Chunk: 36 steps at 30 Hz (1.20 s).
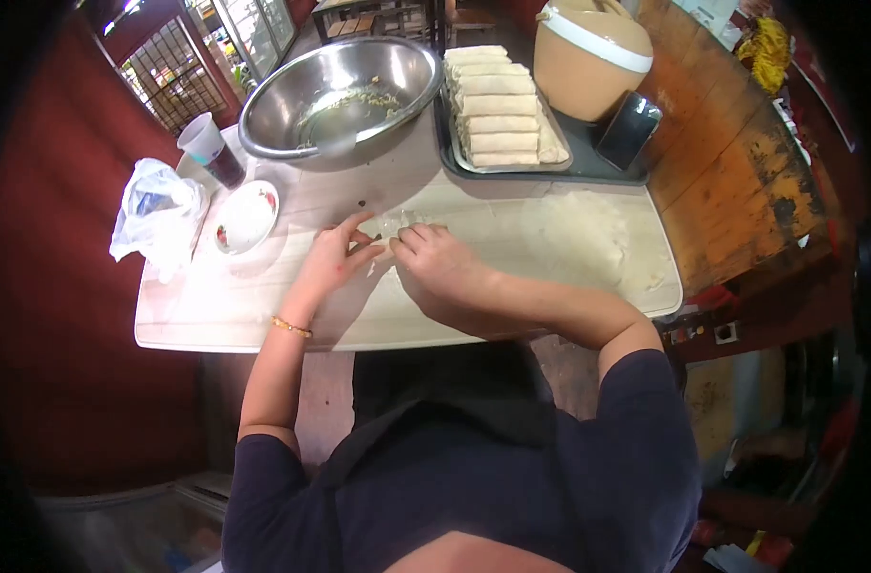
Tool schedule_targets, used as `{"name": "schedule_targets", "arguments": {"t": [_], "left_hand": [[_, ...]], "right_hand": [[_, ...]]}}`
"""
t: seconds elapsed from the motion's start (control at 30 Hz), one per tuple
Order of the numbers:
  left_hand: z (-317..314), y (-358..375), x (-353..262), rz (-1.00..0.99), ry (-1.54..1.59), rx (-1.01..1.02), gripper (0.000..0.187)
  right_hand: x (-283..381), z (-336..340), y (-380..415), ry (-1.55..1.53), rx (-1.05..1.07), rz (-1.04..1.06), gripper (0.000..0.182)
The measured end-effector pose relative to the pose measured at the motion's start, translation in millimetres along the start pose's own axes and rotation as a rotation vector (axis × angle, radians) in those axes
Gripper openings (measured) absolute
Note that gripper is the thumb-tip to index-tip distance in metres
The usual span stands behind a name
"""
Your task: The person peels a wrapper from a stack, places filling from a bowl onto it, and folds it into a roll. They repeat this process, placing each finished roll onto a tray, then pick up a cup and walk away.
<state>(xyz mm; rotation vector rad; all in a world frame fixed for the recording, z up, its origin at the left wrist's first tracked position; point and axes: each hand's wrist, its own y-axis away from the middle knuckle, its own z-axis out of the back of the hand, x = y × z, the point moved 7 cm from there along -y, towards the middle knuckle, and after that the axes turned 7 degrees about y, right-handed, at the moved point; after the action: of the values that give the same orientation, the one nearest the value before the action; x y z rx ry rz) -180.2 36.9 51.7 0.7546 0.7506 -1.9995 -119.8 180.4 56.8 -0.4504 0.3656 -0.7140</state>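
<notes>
Your left hand (pixel 332 256) has thumb and fingers parted; your right hand (pixel 440 260) curls — I can't tell around what. Filmy pale scraps (pixel 397 222) lie just far of your fingertips, nearer the right, long axis unclear.

The left hand (pixel 338 254) and right hand (pixel 441 260) work close together at the table (pixel 197 315); from them, a bowl (pixel 275 107) sits at eleven o'clock, rolls (pixel 499 105) at one, a dish (pixel 248 220) at nine.

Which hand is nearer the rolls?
Right. The right hand is on the person's side of the rolls, somewhat to their left; the left hand is on that side too, but farther left.
</notes>
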Motion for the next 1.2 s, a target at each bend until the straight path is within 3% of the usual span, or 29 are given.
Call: {"name": "schedule_targets", "arguments": {"t": [0.1, 0.2, 0.3, 0.4, 0.43, 0.5, 0.53, 0.6, 0.7, 0.73, 0.8, 0.83, 0.9, 1.03, 1.2], "left_hand": [[10, -17, 1, 0.028, -0.160, 0.010, 0.051], [19, -38, -5, -0.024, -0.056, -0.161, 0.044], [30, -50, -19, -0.188, 0.156, -0.533, 0.038], [19, -47, -1, -0.188, 0.250, -0.648, 0.040], [16, -46, 2, -0.174, 0.270, -0.651, 0.040], [20, -36, -17, -0.354, 0.063, -0.626, 0.041], [22, -34, -18, -0.346, 0.069, -0.628, 0.041], [14, -34, -27, -0.400, -0.075, -0.541, 0.045], [6, -40, -26, -0.437, -0.108, -0.505, 0.048], [3, -42, -26, -0.439, -0.120, -0.475, 0.048], [4, -43, -25, -0.427, -0.111, -0.472, 0.049], [3, -44, -23, -0.413, -0.101, -0.466, 0.049], [6, -44, -22, -0.391, -0.098, -0.469, 0.049], [8, -45, -20, -0.357, -0.093, -0.481, 0.050], [4, -46, -20, -0.349, -0.058, -0.458, 0.051]], "right_hand": [[-13, -11, -14, -0.036, 0.009, 0.004, 0.026], [-23, -19, -27, -0.081, 0.064, 0.031, 0.026], [-32, -23, -33, -0.084, 0.179, 0.078, 0.022], [-49, -13, -39, -0.100, 0.340, 0.065, 0.024], [-58, -5, -40, -0.111, 0.415, 0.032, 0.027], [-88, 30, -53, -0.195, 0.271, -0.006, 0.019], [-111, 46, -61, -0.209, 0.177, -0.047, 0.023], [-162, 78, -85, -0.078, -0.003, -0.105, 0.021], [-251, 90, -115, 0.248, 0.003, -0.250, 0.018], [-281, 81, -122, 0.198, 0.029, -0.273, 0.017], [-323, 56, -134, 0.223, 0.291, -0.310, 0.033], [-334, 53, -138, 0.225, 0.289, -0.309, 0.033], [-348, 30, -139, 0.049, 0.491, -0.307, 0.037], [-358, 13, -136, -0.117, 0.565, -0.273, 0.039], [-358, 16, -134, -0.102, 0.568, -0.246, 0.036]]}}
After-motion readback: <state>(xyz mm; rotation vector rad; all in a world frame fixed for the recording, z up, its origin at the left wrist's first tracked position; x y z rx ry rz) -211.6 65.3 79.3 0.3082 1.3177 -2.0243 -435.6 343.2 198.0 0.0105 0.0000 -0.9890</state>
